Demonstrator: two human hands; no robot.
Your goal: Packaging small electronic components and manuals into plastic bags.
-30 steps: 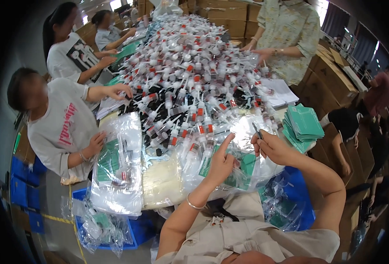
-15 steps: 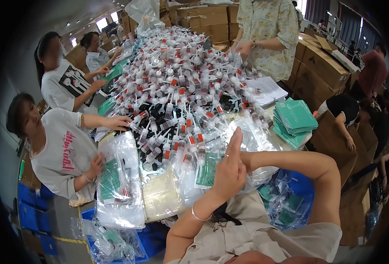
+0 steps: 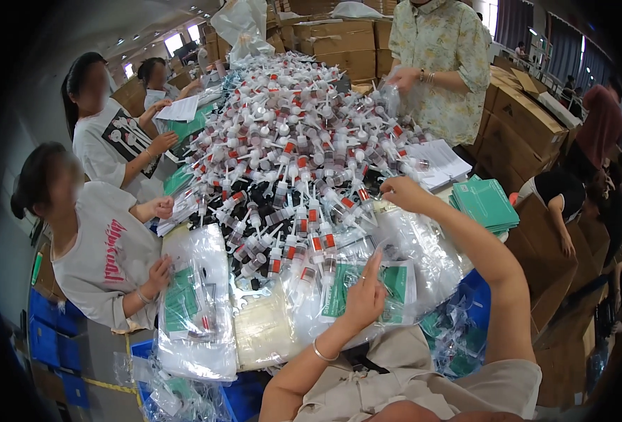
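At a crowded packing bench [image 3: 269,334], a person's left hand [image 3: 364,299] presses flat on a clear plastic bag [image 3: 367,281] holding a green leaflet, fingers pointing up and slack, its grip around nothing. The bag lies at the near edge of the bench, just below a great heap of small spray bottles [image 3: 297,155] with white and red caps. The right hand [image 3: 404,193] reaches over the heap's near right edge, fingers curled down among the bottles; whether its grip has closed on one cannot be told. A stack of green booklets [image 3: 487,204] sits to the right. Across the bench, seated people handle filled bags [image 3: 195,309], and a standing person in a patterned shirt [image 3: 444,63] works at the far end.
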